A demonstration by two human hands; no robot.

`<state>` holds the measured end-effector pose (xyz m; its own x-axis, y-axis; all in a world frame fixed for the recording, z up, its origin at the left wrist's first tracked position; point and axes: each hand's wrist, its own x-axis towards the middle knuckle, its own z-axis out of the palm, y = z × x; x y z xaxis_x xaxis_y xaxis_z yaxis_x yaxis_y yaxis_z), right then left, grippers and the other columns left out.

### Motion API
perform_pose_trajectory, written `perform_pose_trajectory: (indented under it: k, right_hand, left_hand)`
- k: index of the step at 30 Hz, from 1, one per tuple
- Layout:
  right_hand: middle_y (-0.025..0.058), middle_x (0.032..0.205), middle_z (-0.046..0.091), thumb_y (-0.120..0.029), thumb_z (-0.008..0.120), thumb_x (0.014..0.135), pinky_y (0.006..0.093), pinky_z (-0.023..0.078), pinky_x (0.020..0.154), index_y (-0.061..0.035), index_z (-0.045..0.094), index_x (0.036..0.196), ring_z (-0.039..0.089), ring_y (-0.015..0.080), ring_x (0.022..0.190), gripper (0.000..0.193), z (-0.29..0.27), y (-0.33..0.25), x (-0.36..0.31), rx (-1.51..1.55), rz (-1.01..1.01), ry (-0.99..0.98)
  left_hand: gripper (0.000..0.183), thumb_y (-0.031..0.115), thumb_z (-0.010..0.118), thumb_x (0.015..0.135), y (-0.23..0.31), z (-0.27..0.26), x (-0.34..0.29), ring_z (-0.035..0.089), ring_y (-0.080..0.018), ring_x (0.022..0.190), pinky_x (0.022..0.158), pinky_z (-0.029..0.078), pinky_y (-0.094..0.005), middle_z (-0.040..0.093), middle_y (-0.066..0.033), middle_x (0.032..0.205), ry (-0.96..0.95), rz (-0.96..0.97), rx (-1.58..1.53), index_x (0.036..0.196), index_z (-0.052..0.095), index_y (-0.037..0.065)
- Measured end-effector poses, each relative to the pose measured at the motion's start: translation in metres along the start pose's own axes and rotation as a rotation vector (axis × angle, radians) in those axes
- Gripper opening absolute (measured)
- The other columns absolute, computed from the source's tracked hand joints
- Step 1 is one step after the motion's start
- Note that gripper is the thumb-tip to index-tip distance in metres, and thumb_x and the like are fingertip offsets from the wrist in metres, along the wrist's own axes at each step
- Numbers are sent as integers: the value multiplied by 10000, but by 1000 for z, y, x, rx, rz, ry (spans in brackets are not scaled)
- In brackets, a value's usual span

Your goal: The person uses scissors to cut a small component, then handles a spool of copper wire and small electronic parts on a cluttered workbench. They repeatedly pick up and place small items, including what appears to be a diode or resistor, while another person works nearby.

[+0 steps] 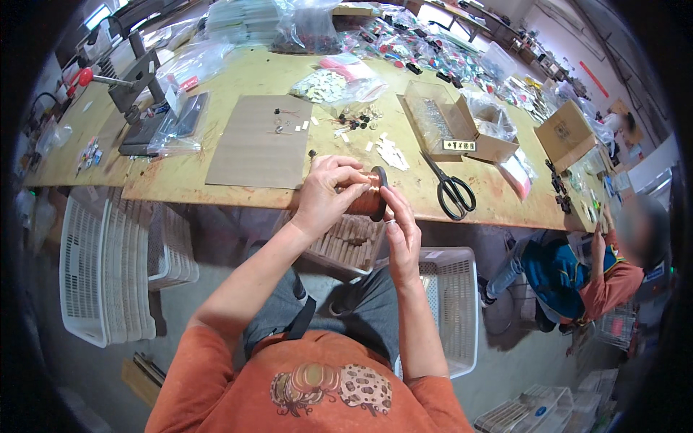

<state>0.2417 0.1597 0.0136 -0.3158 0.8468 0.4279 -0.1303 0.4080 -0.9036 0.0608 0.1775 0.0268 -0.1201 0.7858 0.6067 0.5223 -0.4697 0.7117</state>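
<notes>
Just in front of the table's near edge, a spool of copper-coloured wire (378,193) with a dark flange is held between my two hands. My left hand (328,193) is closed, its thumb and fingertips pinched together against the wound wire; whether a loose wire end lies between them is too small to tell. My right hand (401,229) grips the spool by its dark flange, fingers along the rim. Near the hands on the table lie black-handled scissors (452,191), white flat pieces (390,154) and small black parts with thin wires (356,118).
A cardboard sheet (253,144) lies left of the hands. A lever press (137,86) stands at the far left, a clear box (426,108) at the right. Below are white crates (86,274) and a crate of wooden pieces (348,242). A co-worker (577,274) sits at right.
</notes>
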Motion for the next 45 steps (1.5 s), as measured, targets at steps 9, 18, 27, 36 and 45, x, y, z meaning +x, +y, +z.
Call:
perform_pose_trajectory:
  k: [9,18,27,36,45]
  right_hand:
    - [167,1434,398,-362,603,894,386,359,1074,7,474,1368,426,266,1312,614,1,-1,-4,-75,12,6]
    - [161,1413,434,-210,615,852,362,362,1068,-13,496,1357,439,252,1301,555,-1,5,-3,-104,6,1]
    - [153,1419,433,-131,597,847,359,379,1055,-13,497,1356,446,243,1294,532,3,8,0,-82,2,7]
    - [154,1368,488,-246,548,888,352,390,1028,10,431,1399,471,214,1257,583,-1,8,-1,139,175,64]
    - [70,1405,451,-432,498,900,382,396,985,-95,399,1429,426,173,1275,634,0,-17,6,292,436,26]
  left_hand:
    - [419,154,786,747,-17,3,1,586,-224,1063,942,454,-344,626,-113,1134,-32,-219,-100,1116,630,33]
    - [205,136,756,804,-29,-6,33,623,-123,835,777,507,-256,667,-55,897,-408,-677,-558,947,664,21]
    - [217,90,738,809,-37,-5,39,623,-128,833,761,527,-257,637,-63,910,-405,-769,-665,977,619,24]
    - [365,244,751,808,-28,-6,34,607,-143,860,745,506,-264,621,-85,957,-399,-825,-516,1043,591,16]
    - [372,269,738,834,-24,-13,42,628,-155,802,629,532,-293,613,-100,932,-506,-1003,-530,1093,554,74]
